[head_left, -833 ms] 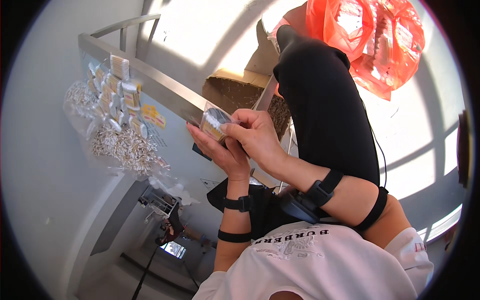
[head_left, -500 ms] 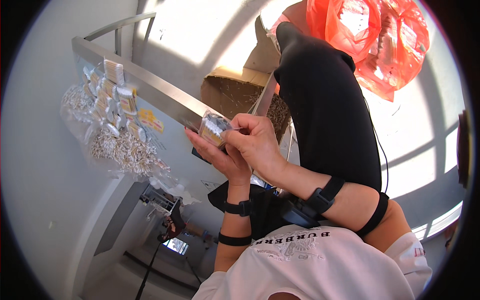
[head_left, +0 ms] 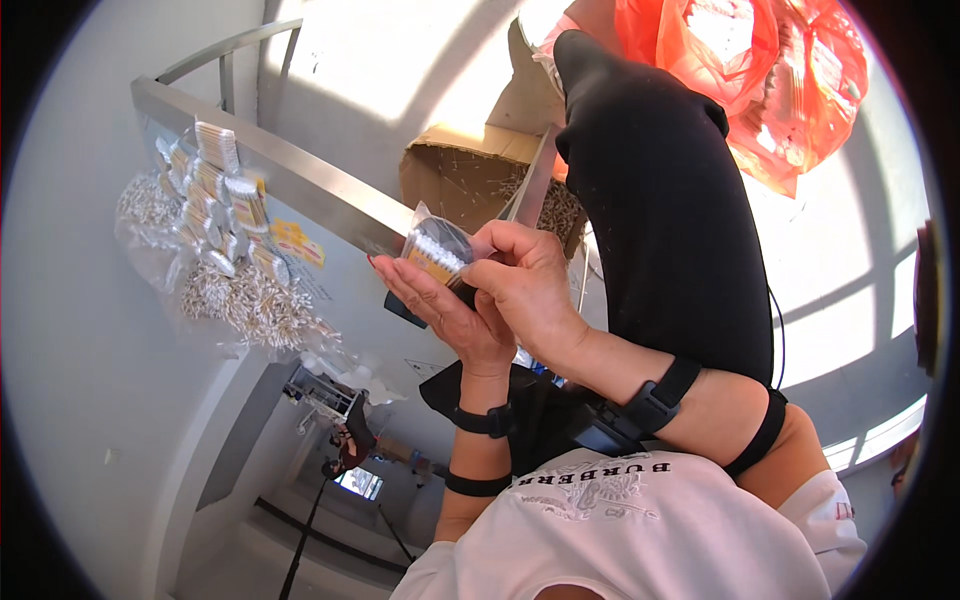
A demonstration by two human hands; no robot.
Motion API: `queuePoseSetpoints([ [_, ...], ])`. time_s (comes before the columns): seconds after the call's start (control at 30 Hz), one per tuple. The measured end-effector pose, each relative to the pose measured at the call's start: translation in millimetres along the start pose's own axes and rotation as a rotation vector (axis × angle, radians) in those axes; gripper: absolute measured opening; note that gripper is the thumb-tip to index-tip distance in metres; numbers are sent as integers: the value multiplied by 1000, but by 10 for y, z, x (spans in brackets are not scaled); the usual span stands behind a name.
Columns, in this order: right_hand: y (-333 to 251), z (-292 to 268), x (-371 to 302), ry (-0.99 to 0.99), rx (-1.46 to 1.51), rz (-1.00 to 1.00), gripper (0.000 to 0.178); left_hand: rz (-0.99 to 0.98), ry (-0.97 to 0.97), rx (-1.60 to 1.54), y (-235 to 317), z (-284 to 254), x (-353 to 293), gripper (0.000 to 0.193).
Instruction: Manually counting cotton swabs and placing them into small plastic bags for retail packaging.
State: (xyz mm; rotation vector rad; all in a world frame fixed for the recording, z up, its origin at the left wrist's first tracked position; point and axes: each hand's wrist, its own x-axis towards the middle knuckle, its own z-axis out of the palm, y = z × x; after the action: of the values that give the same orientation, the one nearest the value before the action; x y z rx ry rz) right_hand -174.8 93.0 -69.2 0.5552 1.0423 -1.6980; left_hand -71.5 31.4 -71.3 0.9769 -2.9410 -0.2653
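A small clear plastic packet of cotton swabs [head_left: 432,254] is held up in front of me, white tips and yellowish sticks showing through the film. My left hand [head_left: 445,312] supports it from below and behind, its fingers stretched along the packet's lower side. At the packet's right edge, my right hand [head_left: 528,285] pinches the film between thumb and bent forefinger. The fingertips of the right hand are partly hidden behind its thumb. On the table to the left lie several bundles of cotton swabs [head_left: 216,146] beside a heap of loose swabs [head_left: 255,300] on clear plastic.
A metal-edged table [head_left: 290,170] runs along the left. Beyond my hands an open cardboard box [head_left: 450,185] holds scattered swabs. Red plastic bags [head_left: 745,85] with packets stand at the far right, past my black-clad leg [head_left: 675,220]. Another person [head_left: 352,445] is in the background, lower left.
The packet has tilted, so its row of white tips shows more plainly. Both hands stay on it and have shifted slightly to the right in the picture.
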Motion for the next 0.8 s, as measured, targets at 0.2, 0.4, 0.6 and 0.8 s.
queuePoseSetpoints([
  [0.2, -80, 1, 24, 3, -13, 74, 5, -109, 25, -105, 63, 17, 23, 92],
  [0.4, -44, 12, 68, 27, -61, 20, 9, -118, 28, -119, 65, 24, 22, 92],
  [0.6, -86, 5, 95, 16, -98, 72, 11, -153, 21, -117, 58, 29, -1, 93],
  [0.8, -65, 31, 102, 33, -125, 35, 13, -195, 19, -152, 76, 21, -12, 95],
])
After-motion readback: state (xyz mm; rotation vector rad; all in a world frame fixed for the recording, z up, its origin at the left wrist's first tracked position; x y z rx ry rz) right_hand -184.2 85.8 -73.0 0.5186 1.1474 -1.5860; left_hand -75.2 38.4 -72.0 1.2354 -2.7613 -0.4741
